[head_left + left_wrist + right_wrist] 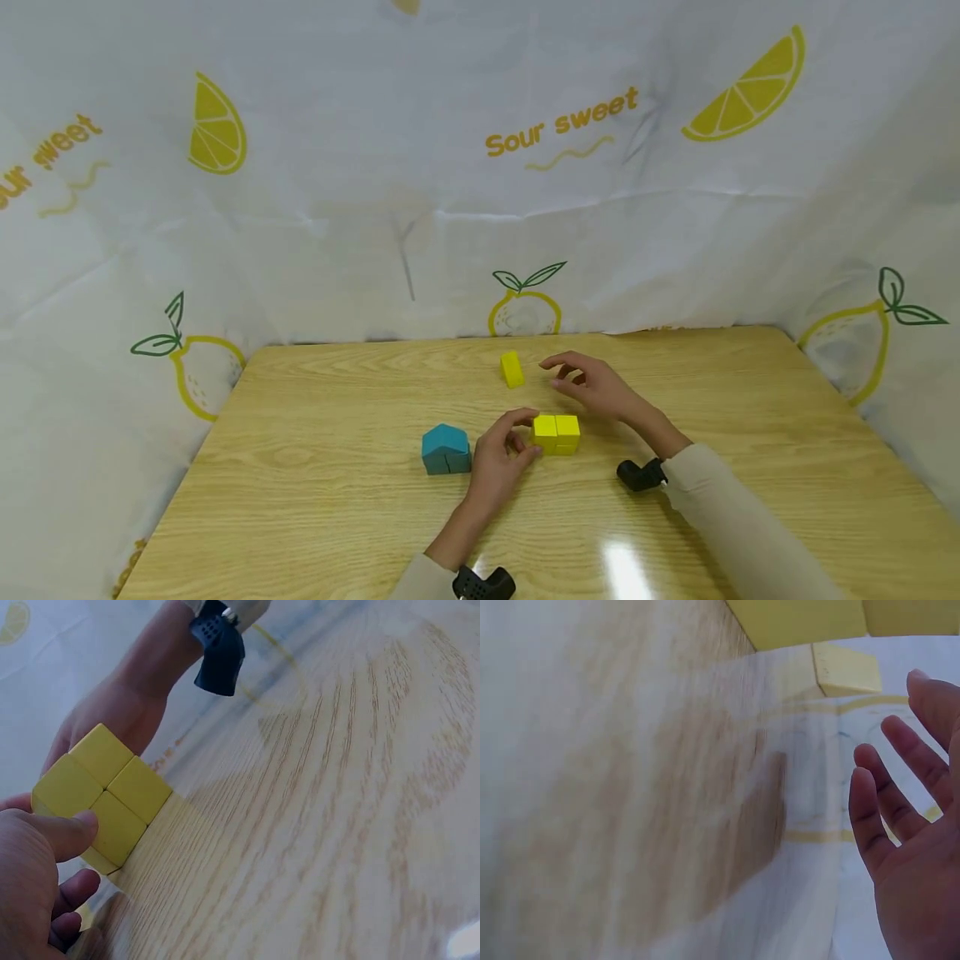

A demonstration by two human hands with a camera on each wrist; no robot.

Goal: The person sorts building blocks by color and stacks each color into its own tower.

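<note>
A stack of yellow blocks [556, 435] stands on the wooden table, its front showing several square faces. My left hand [501, 462] holds the stack at its left side. In the left wrist view the thumb [73, 834] lies on the front of the yellow stack [103, 796], and a finger reaches round behind. Beyond the stack, my right hand [588, 385] hovers with loosely bent fingers and nothing in them. A single yellow block [512, 369] lies to the left of its fingertips; the right wrist view shows this block [847, 670] past the fingers.
Left of my left hand sits a group of blue blocks [446, 450] with a peaked top. The wooden table [315, 500] ends at a white lemon-print cloth [337, 192] hanging behind it. Each wrist wears a black device [641, 475].
</note>
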